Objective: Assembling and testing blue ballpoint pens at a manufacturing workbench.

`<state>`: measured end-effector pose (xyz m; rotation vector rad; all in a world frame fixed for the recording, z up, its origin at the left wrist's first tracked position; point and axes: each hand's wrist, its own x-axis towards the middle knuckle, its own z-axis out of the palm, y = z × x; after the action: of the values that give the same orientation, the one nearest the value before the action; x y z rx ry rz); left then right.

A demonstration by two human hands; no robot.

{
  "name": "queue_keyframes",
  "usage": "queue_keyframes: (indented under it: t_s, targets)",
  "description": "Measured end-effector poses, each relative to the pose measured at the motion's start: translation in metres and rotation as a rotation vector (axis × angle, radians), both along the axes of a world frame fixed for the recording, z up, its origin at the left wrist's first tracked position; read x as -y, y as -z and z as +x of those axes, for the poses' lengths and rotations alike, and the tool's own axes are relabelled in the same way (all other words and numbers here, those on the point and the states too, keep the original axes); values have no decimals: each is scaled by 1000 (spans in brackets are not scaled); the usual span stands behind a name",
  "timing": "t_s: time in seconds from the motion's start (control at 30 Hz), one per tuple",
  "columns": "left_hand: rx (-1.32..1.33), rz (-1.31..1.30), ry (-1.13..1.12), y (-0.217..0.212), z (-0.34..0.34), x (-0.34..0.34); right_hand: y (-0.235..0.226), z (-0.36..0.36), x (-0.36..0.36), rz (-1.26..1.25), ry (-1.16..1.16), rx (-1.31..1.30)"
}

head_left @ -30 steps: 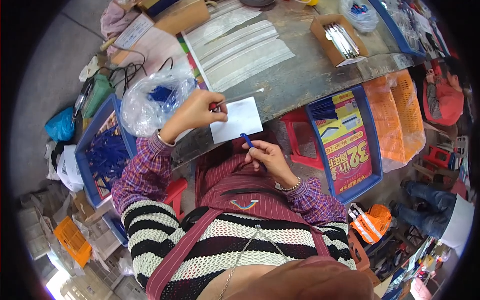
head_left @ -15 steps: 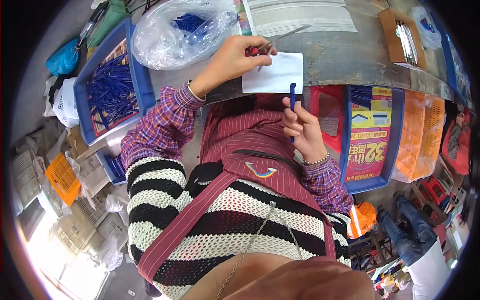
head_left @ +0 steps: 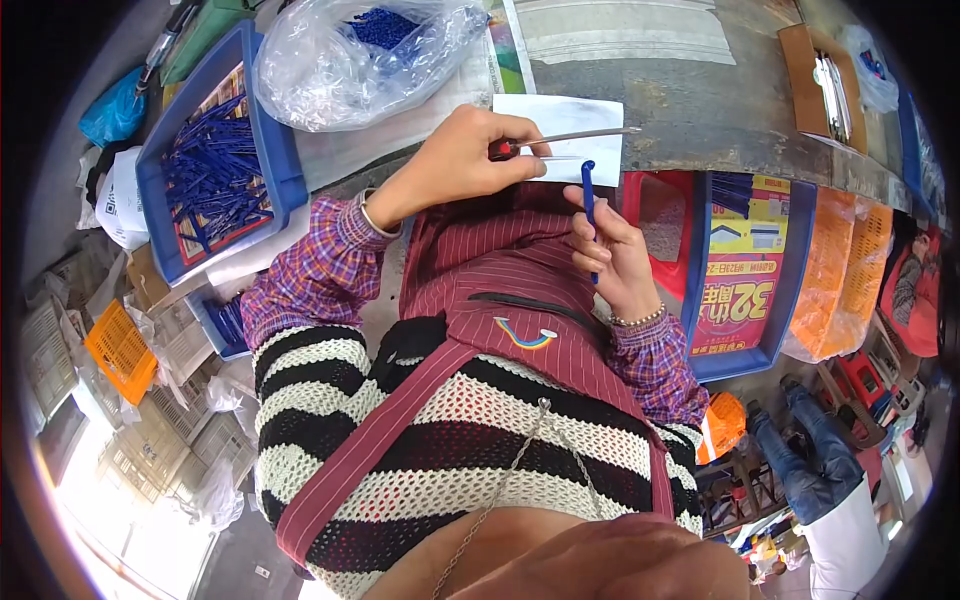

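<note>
My left hand grips a thin metal tool with a red handle, its shaft pointing right over a white sheet of paper at the table edge. My right hand holds a blue pen barrel upright, its top end close to the tool's shaft. Both hands work just above my lap, in front of a dark red striped apron.
A blue tray of blue pen parts sits at left, beside a clear plastic bag with more blue parts. A cardboard box of metal pieces stands at upper right. A blue crate and orange baskets lie at right.
The view has tilted down toward my lap. My left hand stayed by the white paper with the tool, and my right hand raised the blue barrel closer to it.
</note>
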<state>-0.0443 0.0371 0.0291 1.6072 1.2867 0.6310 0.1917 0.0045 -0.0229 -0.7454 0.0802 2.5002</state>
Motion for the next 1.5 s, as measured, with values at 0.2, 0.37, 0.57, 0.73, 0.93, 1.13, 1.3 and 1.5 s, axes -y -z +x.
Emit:
queue_keyframes:
  t_s: [0.2,0.37,0.57,0.73,0.93,1.13,1.3,1.5]
  targets:
    - [-24,77,-4,6,-4,10,-13,-15,-10,309,-109,350]
    - [-116,60,-12,8,-5,14,-14,-24,-25,629,-318,717]
    - [-178,107,-28,20,-6,18,-9,-27,-26,677,-346,760]
    - [-219,61,-3,22,-7,16,-7,-29,-25,618,-338,751]
    - [-223,89,0,19,-6,14,-5,-28,-23,610,-349,737]
    - [-278,55,20,14,-5,12,-4,-29,-21,604,-328,734]
    - [-258,53,17,17,-5,12,-4,-30,-19,603,-297,731]
    - [-260,67,35,16,-6,12,-2,-31,-18,593,-265,701]
